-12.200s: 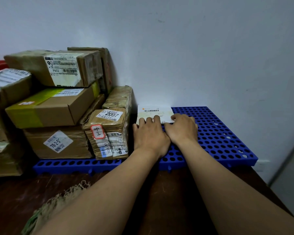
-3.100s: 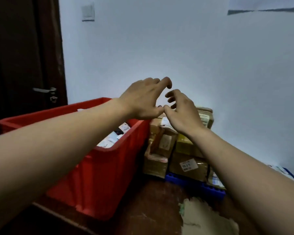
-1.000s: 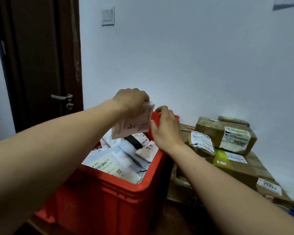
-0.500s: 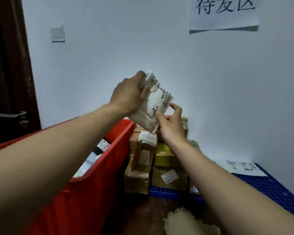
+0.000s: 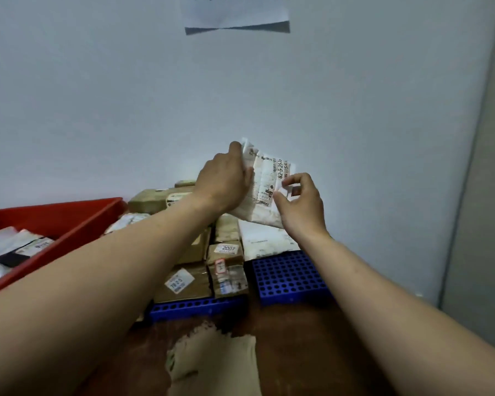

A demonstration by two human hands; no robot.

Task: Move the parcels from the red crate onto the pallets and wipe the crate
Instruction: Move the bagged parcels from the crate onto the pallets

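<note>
we look down on a dark brown surface (image 5: 297, 352) against a pale wall (image 5: 97, 110), where blue pallets (image 5: 289, 277) carry stacked cardboard boxes (image 5: 183, 284) beside the red crate (image 5: 55, 215). our left hand (image 5: 223, 181) grips the white parcel (image 5: 265, 185) in the air above the pallets, and our right hand (image 5: 300, 204) pinches its right edge. the paper sign (image 5: 235, 15) is cut off at the top, its writing unreadable, and our left arm hides part of the boxes.

red crate (image 5: 69, 215), blue pallets (image 5: 289, 278) dotted with rows of round holes, brown cardboard boxes (image 5: 189, 284) with white labels, white parcel (image 5: 265, 190) printed in black, dark brown counter (image 5: 297, 352), beige cloth (image 5: 212, 364), pale grey-white wall (image 5: 97, 95), white paper sign (image 5: 235, 12)
</note>
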